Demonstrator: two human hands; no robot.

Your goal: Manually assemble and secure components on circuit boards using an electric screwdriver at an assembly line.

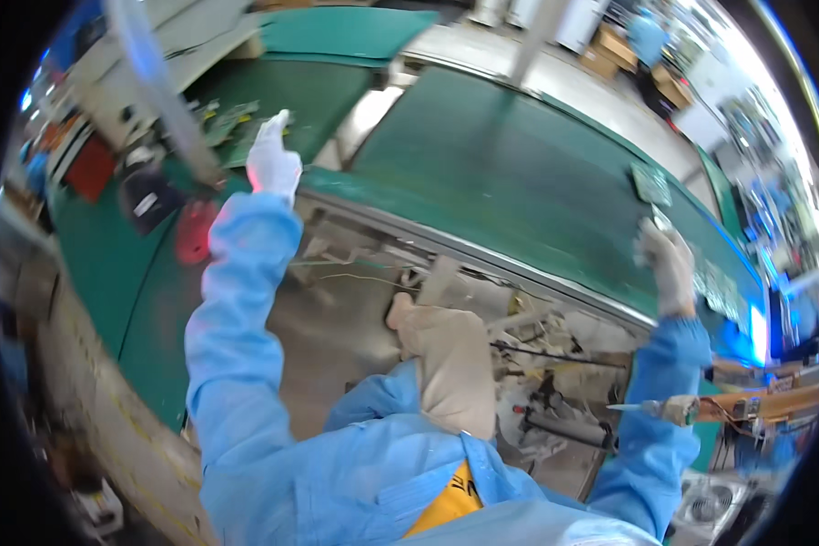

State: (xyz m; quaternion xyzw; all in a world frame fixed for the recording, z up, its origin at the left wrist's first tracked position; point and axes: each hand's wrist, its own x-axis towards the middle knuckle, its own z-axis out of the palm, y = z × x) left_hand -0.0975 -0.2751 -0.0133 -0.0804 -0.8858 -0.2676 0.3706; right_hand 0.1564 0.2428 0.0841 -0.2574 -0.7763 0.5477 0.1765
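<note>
Both my hands wear white gloves. On the far left, my left hand [274, 166] reaches over the green work surface with a finger stretched out, next to several small circuit boards [232, 121]. It holds nothing that I can see. My right hand [669, 264] is over the right end of the dark green belt [491, 155], its fingers curled. A small pale, shiny piece [662, 218] shows at its fingertips, too blurred to name. Just beyond lies a green board [651, 184], and more boards [719, 289] lie to the right of the hand.
A dark cap [148, 196] and a red object [195, 232] lie on the left surface. A metal post [168, 100] rises beside them. A metal rail [446, 244] edges the belt. A tool with a pointed tip [678, 409] crosses my right forearm. Cardboard boxes [612, 47] stand farther back.
</note>
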